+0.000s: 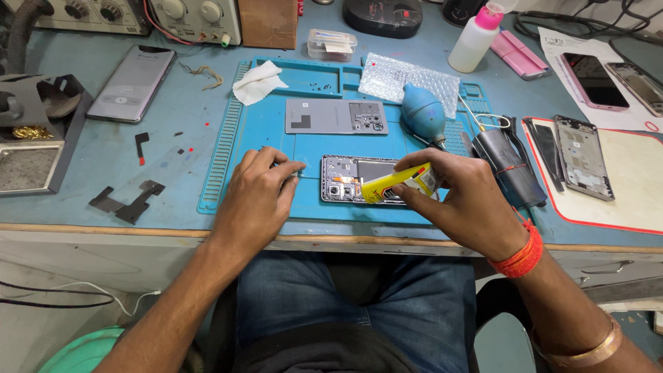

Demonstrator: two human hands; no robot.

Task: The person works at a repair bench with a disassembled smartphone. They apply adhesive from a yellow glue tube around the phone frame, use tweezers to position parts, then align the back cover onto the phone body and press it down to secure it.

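Right hand [464, 200] holds glue tube [400, 183] over phone [352, 181].

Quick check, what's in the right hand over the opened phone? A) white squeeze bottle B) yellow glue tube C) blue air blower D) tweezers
B: the right hand holds a yellow glue tube with its tip over the opened phone, while the blue air blower lies untouched further back on the mat.
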